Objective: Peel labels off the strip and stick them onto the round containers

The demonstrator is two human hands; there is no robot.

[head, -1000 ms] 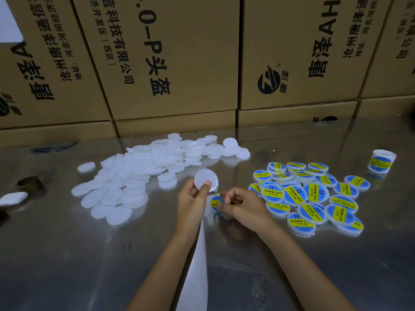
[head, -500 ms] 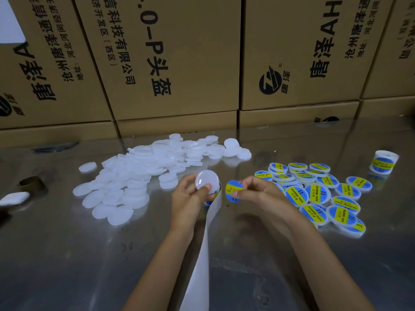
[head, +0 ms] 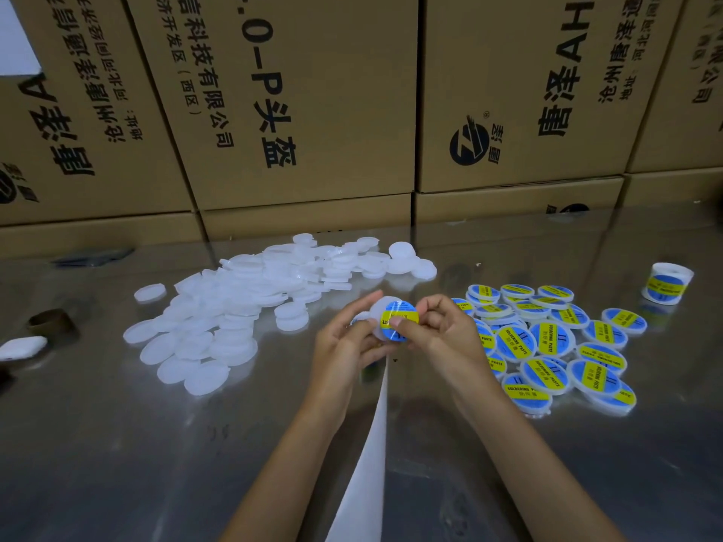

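My left hand point(head: 344, 346) holds a white round container point(head: 381, 311) above the steel table, along with the top of the white backing strip point(head: 367, 455) that hangs down toward me. A blue and yellow label point(head: 399, 320) lies on the container's face. My right hand point(head: 442, 330) presses its thumb on the label's yellow band, fingers curled at the container's right edge. A heap of unlabelled white containers point(head: 242, 303) lies to the left. Several labelled containers point(head: 547, 342) lie to the right.
Stacked cardboard boxes point(head: 297, 111) form a wall along the table's back. A label roll point(head: 667, 283) stands at the far right. A brown tape core point(head: 51, 322) and a white object point(head: 21, 346) lie at the left edge.
My right hand peeled a label from the strip, carried it up and left, and now has it laid on the container held by my left hand.
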